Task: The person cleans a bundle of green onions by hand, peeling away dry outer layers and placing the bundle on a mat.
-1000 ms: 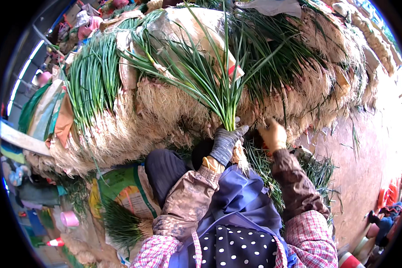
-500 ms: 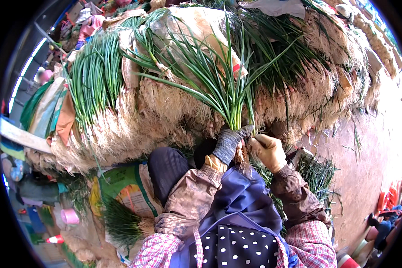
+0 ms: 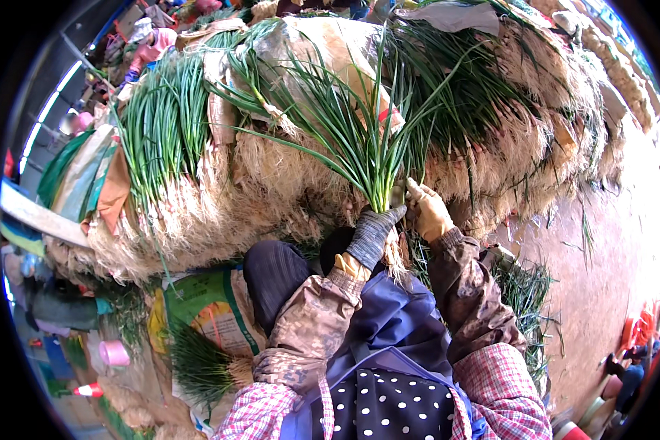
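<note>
My left hand (image 3: 372, 236), in a grey knit glove, is closed round the lower stalks of a bunch of spring onions (image 3: 380, 172). Their long green leaves fan upward and away from me, and pale roots hang below the fist over my blue apron. Just right of the stalks is my right hand (image 3: 429, 213) in a yellowish glove. Its fingers are drawn together by the bunch's right side; what they pinch, if anything, is too small to make out. Beyond both hands lies a long heap of spring onions (image 3: 484, 88), with shaggy roots (image 3: 271, 165) facing me.
A plastic sheet (image 3: 330, 48) covers part of the heap. At my left are a green and white sack (image 3: 220, 308), a small bundle of greens (image 3: 198, 359) and a pink cup (image 3: 114, 353). Loose green leaves (image 3: 524, 293) lie at my right. Another person (image 3: 154, 48) sits far left.
My right hand has moved up from the base of the bunch, slightly left, to beside the stalks. My left hand keeps its hold, and the roots below it show more.
</note>
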Motion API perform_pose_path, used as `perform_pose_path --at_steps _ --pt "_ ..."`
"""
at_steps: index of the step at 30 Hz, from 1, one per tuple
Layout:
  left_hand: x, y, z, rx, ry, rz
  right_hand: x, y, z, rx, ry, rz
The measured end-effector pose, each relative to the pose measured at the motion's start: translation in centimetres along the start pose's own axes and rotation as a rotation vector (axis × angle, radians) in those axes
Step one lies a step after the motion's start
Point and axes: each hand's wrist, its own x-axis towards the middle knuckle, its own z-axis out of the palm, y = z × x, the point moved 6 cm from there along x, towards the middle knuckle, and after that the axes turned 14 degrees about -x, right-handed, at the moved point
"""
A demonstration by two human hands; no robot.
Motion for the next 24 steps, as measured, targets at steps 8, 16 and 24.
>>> perform_pose_path --at_steps 8,16,24 --pt "-0.9 0.6 0.9 0.0 0.002 0.136 1.5 4.5 -1.0 0.126 0.194 0.186" --pt "-2.4 1.5 1.8 -0.017 0.013 0.054 2.0 1.3 -3.0 -0.115 0.167 -0.035" --pt "-1.4 1.2 1.0 0.279 0.093 -0.021 -0.6 -0.9 -1.1 -0.845 0.258 -0.341"
